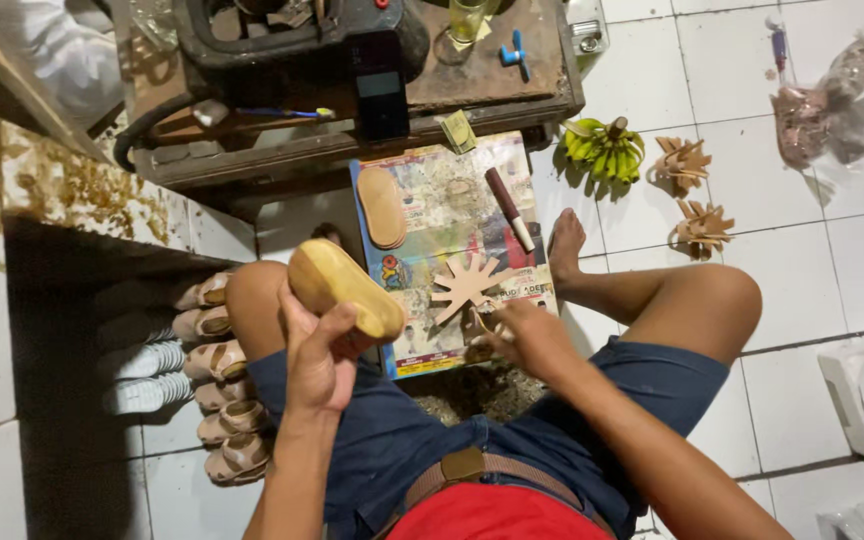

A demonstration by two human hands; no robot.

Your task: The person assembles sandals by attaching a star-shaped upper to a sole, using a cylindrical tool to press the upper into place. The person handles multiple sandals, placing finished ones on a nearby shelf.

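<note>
Overhead, left hand (324, 352) gripping tan shoe last (344, 289).

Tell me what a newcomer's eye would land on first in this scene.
First, the left hand holding up a tan wooden shoe form over the person's lap, at the centre of the view. Just right of it, the right hand reaches to the colourful printed sheet on the floor, where a star-shaped leather cutout lies. Beyond, a bunch of green bananas sits on the white tiles, and finished sandals line up at the left.
</note>
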